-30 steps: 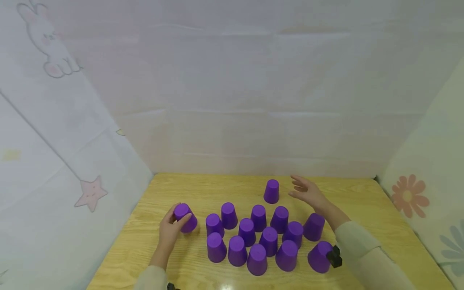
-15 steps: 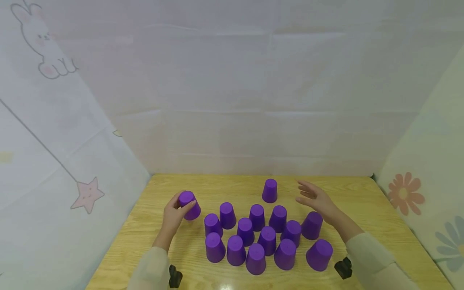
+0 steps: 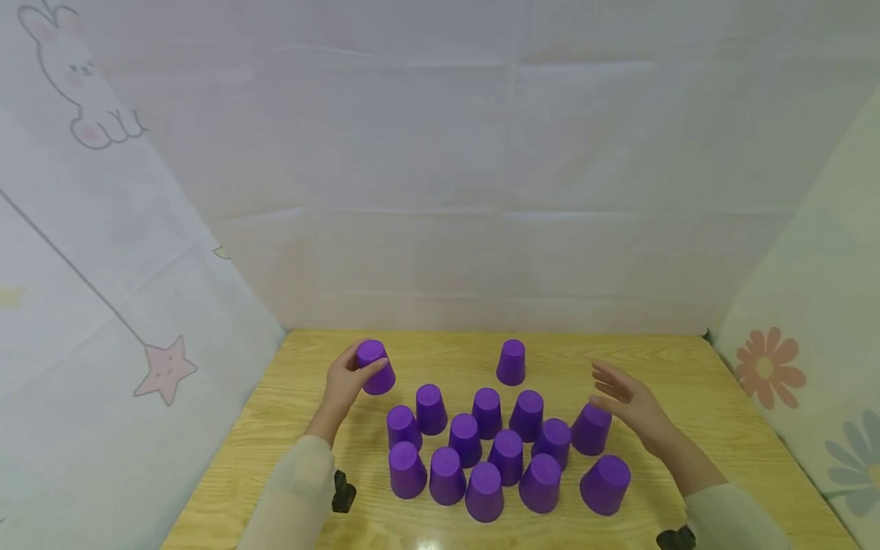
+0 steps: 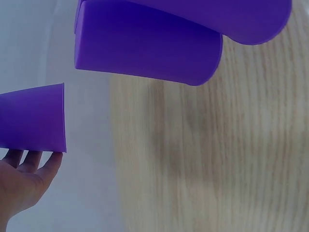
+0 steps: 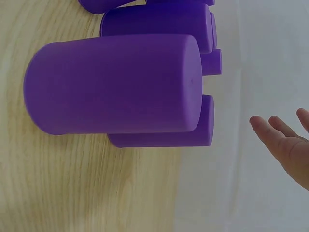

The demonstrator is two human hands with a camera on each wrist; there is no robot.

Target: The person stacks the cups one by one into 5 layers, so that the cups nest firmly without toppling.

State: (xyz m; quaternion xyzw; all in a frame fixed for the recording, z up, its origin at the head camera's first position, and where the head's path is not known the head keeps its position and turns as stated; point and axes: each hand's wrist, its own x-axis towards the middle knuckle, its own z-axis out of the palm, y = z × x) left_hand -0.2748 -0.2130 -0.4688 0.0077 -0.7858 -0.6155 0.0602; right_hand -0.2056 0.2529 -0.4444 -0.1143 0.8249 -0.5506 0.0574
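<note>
The person's left hand (image 3: 344,386) holds a purple cup (image 3: 380,380) at the left of the far part of the bench (image 3: 241,489), mouth down and close to upright. Its thumb lies across the near side of the cup and the other fingers reach round behind, pinching the cup between them. In the left wrist view, fingertips press along the cup's side near the rim, and the rim appears raised clear of the bench.

The right hand (image 3: 632,406) is at the right, its fingers extended, slightly bent and loosely spread. From the head view it overlaps the top of the cup at the right end (image 3: 591,431), but the right wrist view shows the fingers well apart from the nearby cups.

A lone cup (image 3: 511,365) stands upside down near the far edge of the bench, between the two hands. Nearer the person, a loose cluster of upside-down purple cups (image 3: 464,443) spreads across the middle, with one cup (image 3: 605,486) set a little apart at its near right corner. Behind the bench hangs a pale creased sheet (image 3: 440,176), and a pink star (image 3: 167,369) shows at the left
</note>
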